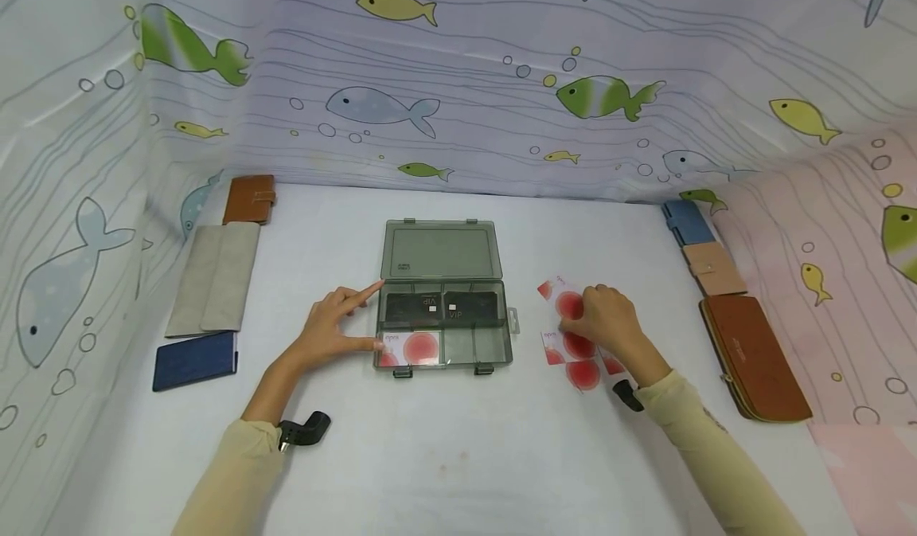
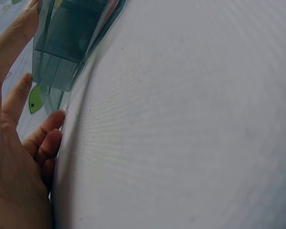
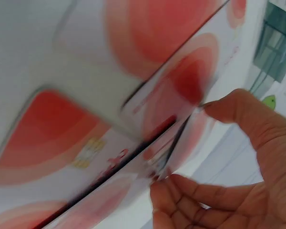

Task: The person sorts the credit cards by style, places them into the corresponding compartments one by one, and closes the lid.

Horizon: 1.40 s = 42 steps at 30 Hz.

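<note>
A grey-green see-through divided box (image 1: pixel 476 348) lies with its lid (image 1: pixel 442 251) flipped back. Two black VIP cards (image 1: pixel 471 310) fill its far compartments, and a white card with red circles (image 1: pixel 419 349) lies in the near left one. My left hand (image 1: pixel 322 330) touches the box's left side, thumb and forefinger stretched out and spread. To the right of the box, several red-and-white cards (image 1: pixel 583 375) overlap on the table. Over them, my right hand (image 1: pixel 609 325) pinches one card (image 3: pixel 185 138) between thumb and fingers; it tilts up from the others in the right wrist view.
On the left lie a brown wallet (image 1: pixel 248 199), a grey pouch (image 1: pixel 215 279) and a dark blue booklet-like case (image 1: pixel 194 361). On the right are a blue wallet (image 1: pixel 688 223), a tan one (image 1: pixel 714 268) and a large brown zipped wallet (image 1: pixel 755 358). Fish-print cloth (image 1: pixel 494 154) surrounds the table.
</note>
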{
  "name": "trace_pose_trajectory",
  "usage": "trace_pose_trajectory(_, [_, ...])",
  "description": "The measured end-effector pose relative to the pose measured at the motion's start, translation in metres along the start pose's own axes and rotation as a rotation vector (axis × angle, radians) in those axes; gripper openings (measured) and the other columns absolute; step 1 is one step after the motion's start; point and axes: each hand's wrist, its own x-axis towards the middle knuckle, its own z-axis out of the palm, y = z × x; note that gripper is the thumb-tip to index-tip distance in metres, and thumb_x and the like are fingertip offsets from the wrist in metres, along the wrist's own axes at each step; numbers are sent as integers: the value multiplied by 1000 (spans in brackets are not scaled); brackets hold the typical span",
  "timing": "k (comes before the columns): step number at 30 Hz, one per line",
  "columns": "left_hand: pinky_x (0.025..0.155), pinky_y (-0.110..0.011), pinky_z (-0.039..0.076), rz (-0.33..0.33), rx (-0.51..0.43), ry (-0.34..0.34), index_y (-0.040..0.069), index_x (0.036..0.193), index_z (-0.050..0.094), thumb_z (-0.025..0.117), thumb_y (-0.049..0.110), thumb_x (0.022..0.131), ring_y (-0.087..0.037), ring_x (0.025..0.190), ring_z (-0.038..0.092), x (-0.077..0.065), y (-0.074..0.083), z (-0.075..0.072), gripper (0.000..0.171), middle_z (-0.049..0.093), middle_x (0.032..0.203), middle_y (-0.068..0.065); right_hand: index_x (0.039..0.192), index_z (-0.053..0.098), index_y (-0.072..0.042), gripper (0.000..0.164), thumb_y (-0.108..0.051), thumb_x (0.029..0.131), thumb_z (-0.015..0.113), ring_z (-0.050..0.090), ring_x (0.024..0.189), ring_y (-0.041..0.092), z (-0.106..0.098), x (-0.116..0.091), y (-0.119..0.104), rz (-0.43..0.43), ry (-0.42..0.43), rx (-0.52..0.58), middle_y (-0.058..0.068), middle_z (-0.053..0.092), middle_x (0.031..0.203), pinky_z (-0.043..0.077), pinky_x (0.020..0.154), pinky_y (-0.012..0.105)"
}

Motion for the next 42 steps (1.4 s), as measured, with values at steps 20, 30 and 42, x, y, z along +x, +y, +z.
trace_pose_trajectory(20, [93,-51,25,-8,3,-8,31,154,38,86,41,72,-17,96,41,-1,3,-1,96,51,114,-6,94,71,2,42,-33,73,82,60,80,25,-20,-15,-6,-251,152,21,11,67,86,55,68,41])
trace_pose_trajectory(30, [92,-50,25,-23,-6,-8,31,154,37,86,41,72,-18,98,42,0,2,0,96,51,116,-7,98,71,0,46,-36,69,78,63,89,24,-16,-33,-69,-661,296,-105,9,67,95,55,71,36])
trace_pose_trajectory(42, [95,-54,25,-20,-2,-5,32,154,37,86,42,71,-19,98,42,0,1,1,97,51,115,-7,97,71,-1,42,-33,71,80,57,85,20,-13,-23,-87,-916,188,-191,7,62,94,51,74,32])
